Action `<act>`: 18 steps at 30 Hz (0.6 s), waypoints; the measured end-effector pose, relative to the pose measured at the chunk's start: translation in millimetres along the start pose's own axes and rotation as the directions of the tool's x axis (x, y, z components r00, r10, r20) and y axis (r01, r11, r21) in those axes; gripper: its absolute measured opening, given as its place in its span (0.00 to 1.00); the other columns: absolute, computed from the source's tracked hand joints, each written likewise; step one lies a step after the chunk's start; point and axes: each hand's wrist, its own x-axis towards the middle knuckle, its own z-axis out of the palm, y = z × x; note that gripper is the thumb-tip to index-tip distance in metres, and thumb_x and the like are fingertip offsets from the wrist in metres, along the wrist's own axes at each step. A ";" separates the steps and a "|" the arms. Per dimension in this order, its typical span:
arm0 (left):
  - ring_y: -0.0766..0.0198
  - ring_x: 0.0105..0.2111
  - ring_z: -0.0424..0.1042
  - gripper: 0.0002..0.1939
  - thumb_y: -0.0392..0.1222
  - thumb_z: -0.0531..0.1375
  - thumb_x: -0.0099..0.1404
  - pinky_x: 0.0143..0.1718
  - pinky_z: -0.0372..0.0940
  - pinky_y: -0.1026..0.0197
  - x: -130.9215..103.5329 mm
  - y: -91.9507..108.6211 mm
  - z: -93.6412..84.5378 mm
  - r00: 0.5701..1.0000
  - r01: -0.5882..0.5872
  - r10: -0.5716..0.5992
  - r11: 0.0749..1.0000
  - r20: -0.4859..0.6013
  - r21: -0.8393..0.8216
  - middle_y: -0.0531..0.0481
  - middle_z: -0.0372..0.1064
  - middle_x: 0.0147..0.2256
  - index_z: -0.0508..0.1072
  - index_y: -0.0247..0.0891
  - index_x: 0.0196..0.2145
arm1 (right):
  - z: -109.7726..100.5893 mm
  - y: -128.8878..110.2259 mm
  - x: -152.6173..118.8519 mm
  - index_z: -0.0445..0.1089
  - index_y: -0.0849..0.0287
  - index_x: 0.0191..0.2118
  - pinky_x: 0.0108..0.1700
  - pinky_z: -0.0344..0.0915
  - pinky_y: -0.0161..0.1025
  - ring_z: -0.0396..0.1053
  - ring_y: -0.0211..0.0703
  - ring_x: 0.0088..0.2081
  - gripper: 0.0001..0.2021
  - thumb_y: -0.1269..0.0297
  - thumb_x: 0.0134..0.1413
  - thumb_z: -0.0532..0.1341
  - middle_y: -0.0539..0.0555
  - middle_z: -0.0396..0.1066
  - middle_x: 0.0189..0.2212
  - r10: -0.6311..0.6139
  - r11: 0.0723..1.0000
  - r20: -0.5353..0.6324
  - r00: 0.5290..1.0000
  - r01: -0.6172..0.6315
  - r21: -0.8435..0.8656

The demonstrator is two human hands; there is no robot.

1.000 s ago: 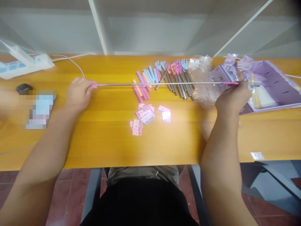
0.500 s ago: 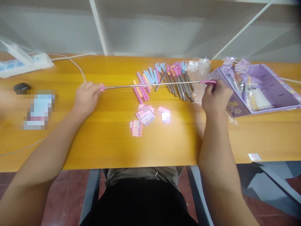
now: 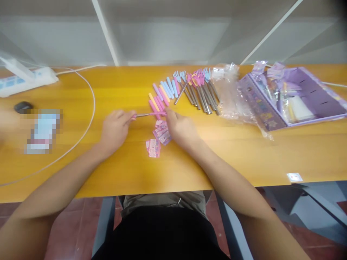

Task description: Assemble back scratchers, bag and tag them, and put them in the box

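Observation:
Both hands hold one telescopic back scratcher [image 3: 143,115] level above the table, its metal rod pushed in short. My left hand [image 3: 116,129] is closed on the pink end, and my right hand [image 3: 181,127] is closed around the pink claw end, which its fingers partly hide. Just beyond lie several pink, yellow, purple and blue handle tubes [image 3: 164,91]. To their right rests a pile of back scratchers with coloured claw heads [image 3: 200,78] and metal rods [image 3: 207,96]. Small pink printed cards [image 3: 154,148] lie below the hands, some of them covered by my right hand.
A purple box [image 3: 311,85] with bagged items stands at the right, with clear plastic bags [image 3: 233,97] beside it. At the left are a power strip [image 3: 29,81], a white cable [image 3: 93,104], a black mouse [image 3: 23,107] and a blurred-out phone-like object [image 3: 45,130]. A small card [image 3: 294,177] lies near the front edge.
The back scratcher's rod has gone from drawn out long to short. My right hand has moved far left toward my left hand, which has shifted slightly right and nearer to me.

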 end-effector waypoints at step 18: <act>0.48 0.42 0.73 0.21 0.50 0.49 0.85 0.46 0.69 0.49 0.1 -10.0 8.4 0.977 -0.206 0.205 0.978 0.067 0.013 0.41 0.75 0.40 0.80 0.42 0.54 | -6.4 0.1 -10.8 0.74 0.58 0.65 0.38 0.59 0.41 0.80 0.47 0.41 0.23 0.53 0.84 0.49 0.59 0.84 0.54 -0.197 0.980 -0.007 0.980 0.197 -0.030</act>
